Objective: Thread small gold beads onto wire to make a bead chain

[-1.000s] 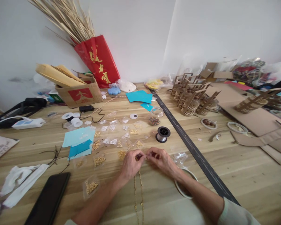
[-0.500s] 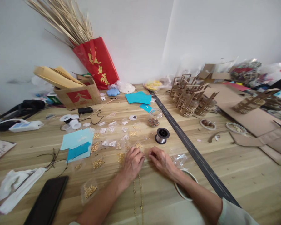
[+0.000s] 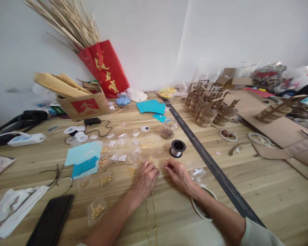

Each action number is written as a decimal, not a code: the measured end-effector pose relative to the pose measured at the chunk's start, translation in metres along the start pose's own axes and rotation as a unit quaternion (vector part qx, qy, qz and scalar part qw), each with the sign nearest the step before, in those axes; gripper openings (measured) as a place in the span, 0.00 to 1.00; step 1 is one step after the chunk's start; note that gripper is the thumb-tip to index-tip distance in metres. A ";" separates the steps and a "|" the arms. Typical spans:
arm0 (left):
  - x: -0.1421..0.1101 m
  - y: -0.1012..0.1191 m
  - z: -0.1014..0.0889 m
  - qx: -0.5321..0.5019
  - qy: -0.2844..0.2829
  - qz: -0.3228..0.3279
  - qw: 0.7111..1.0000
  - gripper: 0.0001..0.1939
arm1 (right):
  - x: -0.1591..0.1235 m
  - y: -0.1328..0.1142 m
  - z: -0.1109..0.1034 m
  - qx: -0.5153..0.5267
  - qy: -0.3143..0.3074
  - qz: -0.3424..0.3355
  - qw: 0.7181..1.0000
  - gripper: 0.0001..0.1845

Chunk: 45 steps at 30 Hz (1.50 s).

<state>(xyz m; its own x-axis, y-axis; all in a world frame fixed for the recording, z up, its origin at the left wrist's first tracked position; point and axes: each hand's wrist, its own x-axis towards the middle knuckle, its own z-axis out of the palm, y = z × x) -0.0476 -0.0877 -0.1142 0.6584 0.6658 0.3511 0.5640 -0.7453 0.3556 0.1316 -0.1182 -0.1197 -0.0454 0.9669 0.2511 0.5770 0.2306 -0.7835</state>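
Both hands lay low on the table (image 3: pixel 259 191), the left hand (image 3: pixel 145 178) knuckles up and curled over the top end of the gold chain (image 3: pixel 152 215), the right hand (image 3: pixel 179 173) pinching something too small to make out. Whether my left fingers actually gripped the chain I cannot tell. It ran from under that hand back toward me. By my reckoning I was fitting a piece onto its end; next would call for a steady pinch. Bead packets (image 3: pixel 106 179) lay just beside, the wire spool (image 3: pixel 177 148) near.
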 end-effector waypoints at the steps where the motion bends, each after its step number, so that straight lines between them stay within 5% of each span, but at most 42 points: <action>1: 0.000 0.000 0.000 0.000 -0.001 0.001 1.000 0.10 | 0.000 0.001 0.000 0.006 -0.001 0.005 1.000 0.05; 18: 0.001 0.000 0.002 0.007 -0.009 -0.001 1.000 0.12 | 0.000 -0.001 0.002 0.021 -0.020 0.015 0.999 0.06; 25: 0.005 -0.003 0.000 -0.129 0.037 -0.076 0.988 0.07 | -0.003 -0.011 0.002 0.042 -0.041 0.030 0.998 0.08; 28: 0.009 -0.004 -0.007 -0.287 0.063 -0.172 0.940 0.06 | -0.004 -0.018 0.001 0.055 -0.037 0.017 0.998 0.08; 31: 0.010 -0.007 -0.012 -0.452 0.051 -0.256 0.853 0.07 | -0.006 -0.025 -0.001 0.065 -0.021 0.000 0.998 0.08; 38: 0.008 -0.009 -0.008 -0.668 0.063 -0.311 0.674 0.12 | -0.009 -0.031 0.002 0.113 -0.009 0.012 0.993 0.10; 45: 0.008 -0.009 -0.007 -0.717 0.040 -0.302 0.626 0.11 | -0.010 -0.041 -0.001 0.153 -0.035 0.031 0.987 0.13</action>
<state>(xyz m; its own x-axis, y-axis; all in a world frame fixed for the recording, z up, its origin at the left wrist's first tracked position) -0.0511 -0.0757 -0.1089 0.4817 0.8530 -0.2012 -0.3679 0.4052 0.8369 0.1093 -0.1380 -0.0890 -0.0806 0.9830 0.1651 0.3084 0.1821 -0.9337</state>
